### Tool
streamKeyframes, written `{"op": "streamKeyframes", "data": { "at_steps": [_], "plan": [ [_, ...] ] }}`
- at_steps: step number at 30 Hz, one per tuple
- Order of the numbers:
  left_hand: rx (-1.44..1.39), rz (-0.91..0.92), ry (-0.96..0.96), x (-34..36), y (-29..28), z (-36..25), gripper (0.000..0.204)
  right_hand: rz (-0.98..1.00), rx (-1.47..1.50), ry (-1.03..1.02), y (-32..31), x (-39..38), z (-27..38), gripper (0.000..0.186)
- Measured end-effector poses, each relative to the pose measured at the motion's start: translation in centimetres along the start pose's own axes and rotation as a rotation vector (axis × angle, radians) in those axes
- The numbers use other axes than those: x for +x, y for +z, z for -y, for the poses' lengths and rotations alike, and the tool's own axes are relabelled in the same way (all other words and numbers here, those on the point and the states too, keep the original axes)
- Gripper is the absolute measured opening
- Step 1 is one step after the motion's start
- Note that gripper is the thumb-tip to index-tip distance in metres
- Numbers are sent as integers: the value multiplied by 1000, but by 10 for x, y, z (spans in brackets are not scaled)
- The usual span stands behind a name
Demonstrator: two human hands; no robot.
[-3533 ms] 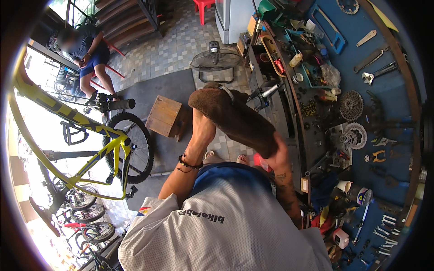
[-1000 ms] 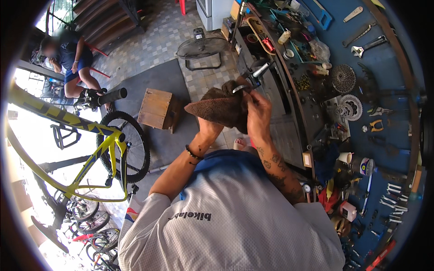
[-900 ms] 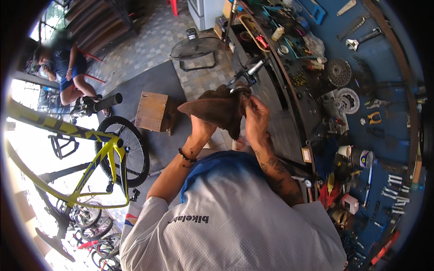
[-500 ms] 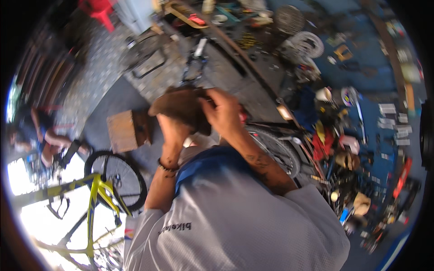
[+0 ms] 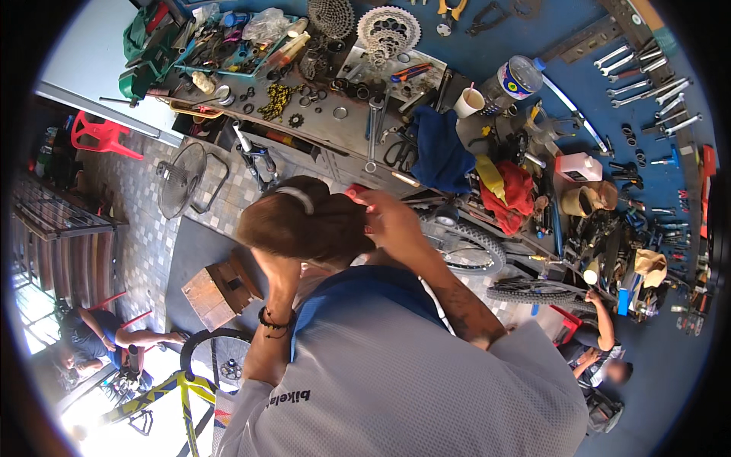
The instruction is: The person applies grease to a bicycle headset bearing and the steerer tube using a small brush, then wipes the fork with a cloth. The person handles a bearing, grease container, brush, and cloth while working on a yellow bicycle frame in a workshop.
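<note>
swung toward the worktop [image 5: 324,128], left hand [image 5: 279,265] grasps one brown cloth [image 5: 293,232] with one pale ring [image 5: 298,198]; right hand [image 5: 392,225], grip unclear; shirt [image 5: 434,365] lettered.

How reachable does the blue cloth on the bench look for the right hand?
Probably yes: nothing visible stands between the right hand and the blue cloth, though distance is hard to judge.

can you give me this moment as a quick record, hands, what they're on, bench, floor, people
left hand: under the brown cloth, fingers hidden
right hand: at the cloth's right edge, grip unclear
on cloth: pale curved band
workbench: blue cloth over its edge, white cup nearby
floor: wooden box, standing fan
people: one seated lower left, one at right
</note>
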State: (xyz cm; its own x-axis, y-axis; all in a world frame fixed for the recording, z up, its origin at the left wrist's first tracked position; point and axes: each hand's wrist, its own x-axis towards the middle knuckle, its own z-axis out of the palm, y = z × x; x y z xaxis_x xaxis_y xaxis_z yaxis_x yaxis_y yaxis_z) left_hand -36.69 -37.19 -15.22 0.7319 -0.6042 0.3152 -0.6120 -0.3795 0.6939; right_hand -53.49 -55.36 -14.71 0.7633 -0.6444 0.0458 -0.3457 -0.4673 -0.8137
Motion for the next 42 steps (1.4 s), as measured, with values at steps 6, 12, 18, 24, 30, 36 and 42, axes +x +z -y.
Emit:
{"op": "streamKeyframes", "data": {
  "at_steps": [6, 12, 18, 24, 30, 36, 42],
  "plan": [
    [-65, 375, 594, 41, 113, -118, 33, -223, 697, 132, -109, -47, -29, 30],
    [-270, 407, 887, 76, 218, -197, 24, -743, 613, 123, -157, -63, -53, 24],
    [149, 943, 392, 115, 227, -191, 30, -686, 272, 347, -184, -79, -86, 18],
    [-551, 1188, -61, 73, 179, -136, 31, -368, 387, 441, -119, -31, -70, 17],
    [-765, 503, -443, 123, 106, 34, 28, 138, 393, 500, -45, 41, -66, 16],
    [-598, -359, -596, 261, 28, 223, 70, 229, 158, 386, 43, 105, -37, 22],
    [-279, -162, -258, 347, 17, 282, 42, 324, 742, 588, 122, 187, 35, 31]
  ]
}}
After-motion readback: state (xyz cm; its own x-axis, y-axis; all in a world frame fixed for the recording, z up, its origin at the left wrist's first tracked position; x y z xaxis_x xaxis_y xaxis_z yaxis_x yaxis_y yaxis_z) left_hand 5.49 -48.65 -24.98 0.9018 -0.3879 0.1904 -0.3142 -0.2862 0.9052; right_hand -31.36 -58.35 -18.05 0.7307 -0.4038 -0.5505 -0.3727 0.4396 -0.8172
